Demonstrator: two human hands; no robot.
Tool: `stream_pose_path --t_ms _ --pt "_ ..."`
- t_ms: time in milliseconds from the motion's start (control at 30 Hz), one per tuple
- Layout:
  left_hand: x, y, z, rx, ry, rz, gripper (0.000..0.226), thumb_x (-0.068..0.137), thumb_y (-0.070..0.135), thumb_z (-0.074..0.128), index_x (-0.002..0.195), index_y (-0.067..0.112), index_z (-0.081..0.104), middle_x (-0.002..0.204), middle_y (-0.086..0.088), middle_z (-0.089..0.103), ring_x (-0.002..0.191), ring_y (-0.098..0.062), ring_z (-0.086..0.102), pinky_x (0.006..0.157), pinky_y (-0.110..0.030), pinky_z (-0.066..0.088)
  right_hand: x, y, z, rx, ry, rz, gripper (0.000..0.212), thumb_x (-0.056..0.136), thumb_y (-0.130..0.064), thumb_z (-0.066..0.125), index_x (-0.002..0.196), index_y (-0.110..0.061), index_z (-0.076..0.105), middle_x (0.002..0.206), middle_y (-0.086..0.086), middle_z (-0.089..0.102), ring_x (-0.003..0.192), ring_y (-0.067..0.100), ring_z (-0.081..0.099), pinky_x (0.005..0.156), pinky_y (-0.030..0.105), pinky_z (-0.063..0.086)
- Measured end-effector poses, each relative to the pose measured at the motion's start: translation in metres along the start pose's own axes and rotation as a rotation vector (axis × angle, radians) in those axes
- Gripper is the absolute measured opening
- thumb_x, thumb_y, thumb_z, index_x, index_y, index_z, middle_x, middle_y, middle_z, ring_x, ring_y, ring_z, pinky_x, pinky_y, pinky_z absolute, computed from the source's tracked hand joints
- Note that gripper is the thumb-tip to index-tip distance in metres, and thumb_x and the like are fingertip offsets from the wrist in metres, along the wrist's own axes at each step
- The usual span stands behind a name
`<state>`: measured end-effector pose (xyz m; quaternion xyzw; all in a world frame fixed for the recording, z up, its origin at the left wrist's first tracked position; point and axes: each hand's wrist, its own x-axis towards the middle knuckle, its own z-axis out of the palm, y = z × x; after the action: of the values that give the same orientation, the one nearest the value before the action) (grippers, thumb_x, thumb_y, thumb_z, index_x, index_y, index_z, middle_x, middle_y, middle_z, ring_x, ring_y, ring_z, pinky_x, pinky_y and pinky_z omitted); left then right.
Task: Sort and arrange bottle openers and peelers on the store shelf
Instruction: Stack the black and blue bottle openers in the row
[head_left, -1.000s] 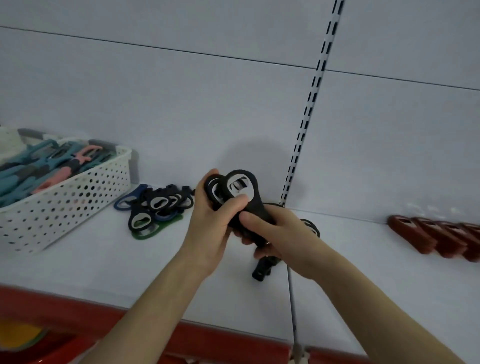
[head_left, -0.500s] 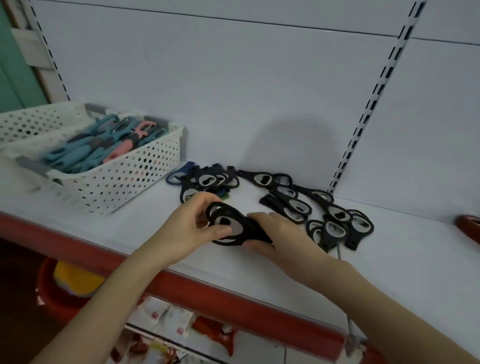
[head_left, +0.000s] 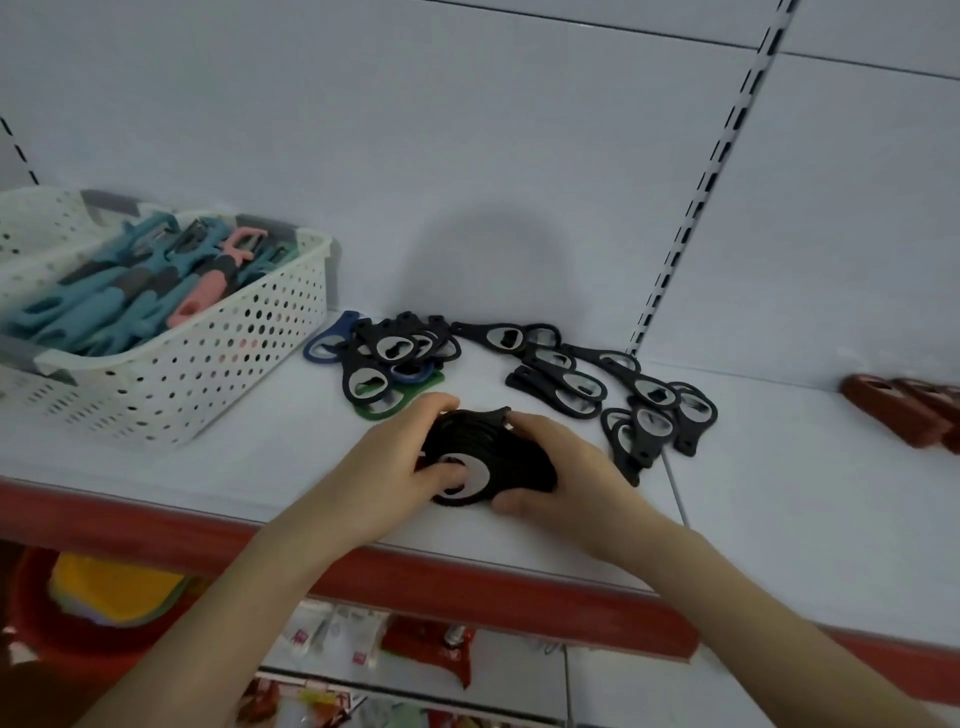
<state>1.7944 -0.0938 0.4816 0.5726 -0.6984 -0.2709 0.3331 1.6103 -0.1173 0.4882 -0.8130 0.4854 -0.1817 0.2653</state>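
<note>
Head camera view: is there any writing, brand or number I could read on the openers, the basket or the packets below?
No text is readable anywhere.
Packets under the shelf: small red labels, too blurred to read.
Black bottle openers: no print visible.
White basket: no label visible.

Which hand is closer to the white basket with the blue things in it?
Left. The left hand is right of the basket, with a gap between them. The right hand is farther right, across the black openers both hands hold.
</note>
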Motion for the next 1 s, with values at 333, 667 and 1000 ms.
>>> stream_pose_path --t_ms 333,667,1000 --pt "-0.001 -0.001 -0.005 -0.068 -0.151 0.122 0.039 0.085 0.016 0.064 0.115 0.033 0.046 0.112 0.013 0.055 0.104 -0.001 0.053 0.093 -0.024 0.044 -0.010 -0.002 0.004 -0.241 -0.047 -0.036 0.074 0.089 -0.042 0.053 0.148 -0.027 0.011 0.156 0.002 0.006 0.143 0.016 0.007 0.114 0.028 0.011" --pt "0.000 0.002 0.008 0.053 -0.112 0.137 0.059 0.093 0.023 0.052 0.144 0.020 0.024 0.140 0.005 0.032 0.118 0.002 0.031 0.088 -0.005 0.025 -0.015 0.002 -0.004 -0.096 -0.091 0.016 0.065 0.094 -0.035 0.047 0.148 -0.020 0.013 0.153 -0.003 0.019 0.139 0.010 0.021 0.106 0.015 0.018" --pt "0.002 0.006 0.007 0.017 -0.010 0.104 0.050 0.084 0.023 0.065 0.130 0.021 0.044 0.119 0.006 0.050 0.106 -0.006 0.048 0.079 -0.004 0.035 -0.013 0.003 -0.007 0.061 0.115 0.032 0.055 0.080 -0.024 0.070 0.131 -0.017 0.050 0.116 -0.008 0.050 0.106 0.003 0.045 0.084 -0.001 0.032"
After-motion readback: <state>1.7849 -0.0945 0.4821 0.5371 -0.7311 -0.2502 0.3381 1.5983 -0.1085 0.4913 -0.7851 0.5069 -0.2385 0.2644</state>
